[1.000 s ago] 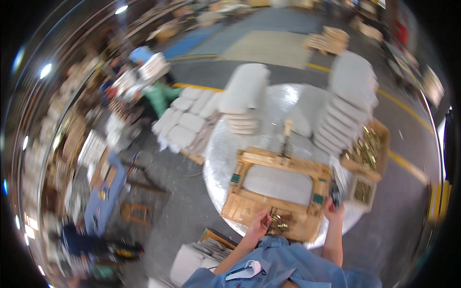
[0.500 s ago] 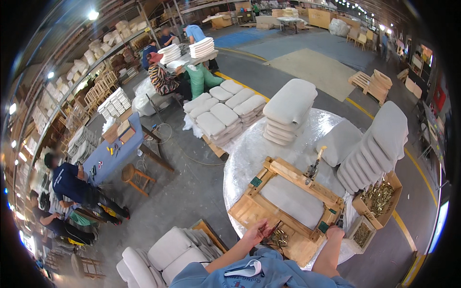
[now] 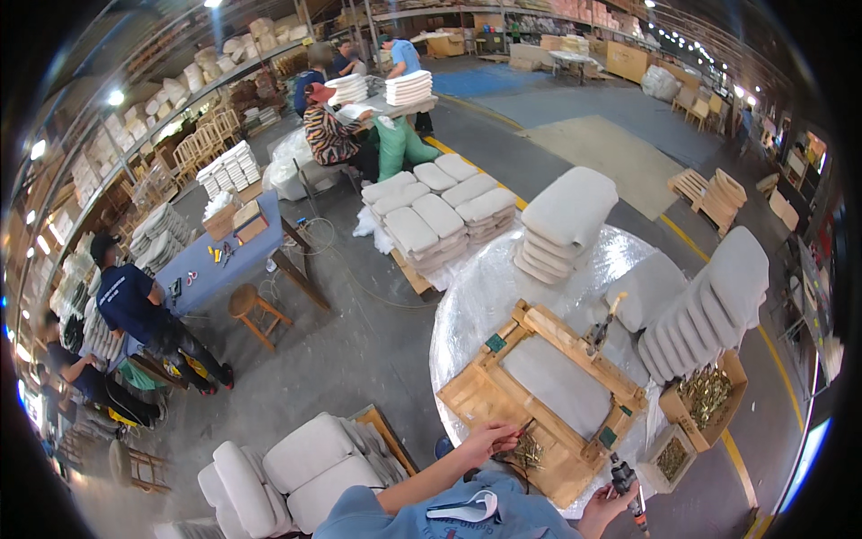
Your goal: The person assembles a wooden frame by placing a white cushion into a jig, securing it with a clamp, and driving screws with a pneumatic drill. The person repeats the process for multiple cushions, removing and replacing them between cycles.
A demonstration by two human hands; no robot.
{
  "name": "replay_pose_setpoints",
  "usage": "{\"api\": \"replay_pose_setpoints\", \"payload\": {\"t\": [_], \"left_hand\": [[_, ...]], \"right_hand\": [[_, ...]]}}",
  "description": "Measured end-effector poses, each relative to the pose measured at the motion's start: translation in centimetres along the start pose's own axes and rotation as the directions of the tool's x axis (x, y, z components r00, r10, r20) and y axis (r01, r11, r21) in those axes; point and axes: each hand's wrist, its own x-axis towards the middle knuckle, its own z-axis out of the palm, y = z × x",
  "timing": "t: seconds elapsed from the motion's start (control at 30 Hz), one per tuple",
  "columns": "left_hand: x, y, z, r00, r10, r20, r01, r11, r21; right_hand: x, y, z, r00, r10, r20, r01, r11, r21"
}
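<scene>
My right hand (image 3: 603,510) is wrapped around a black and silver power screwdriver (image 3: 621,476) with a red band, off the near right corner of a wooden frame jig (image 3: 467,395). A grey cushion pad (image 3: 558,382) lies inside the jig, whose corners carry green pieces. Over the jig's near board, my left hand (image 3: 494,437) is closed in a pinch at a thin dark item with a bit of red. Its kind is too small to tell. Beside these fingers sits a small heap of brass-coloured metal fittings (image 3: 530,452). A toggle clamp (image 3: 597,337) stands on the jig's far rail.
The jig rests on a round, plastic-wrapped table (image 3: 449,337). Stacked grey cushions (image 3: 705,310) lean at right, near a carton of metal fittings (image 3: 732,391) and a smaller box of screws (image 3: 660,472). More cushions (image 3: 314,454) stand at lower left. Co-workers (image 3: 135,305) are farther left.
My right hand has moved down, towards me, bringing the screwdriver away from the jig's near right corner. My left hand remains near the fittings. The whole view has shifted slightly.
</scene>
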Motion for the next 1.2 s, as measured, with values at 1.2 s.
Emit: {"api": "replay_pose_setpoints", "payload": {"t": [1.2], "left_hand": [[0.0,-2.1,2.7,0.988,-0.068,0.139,0.034,0.972,0.234]], "right_hand": [[-5.5,1.6,2.1,0.963,0.08,0.257,-0.022,0.975,-0.22]]}}
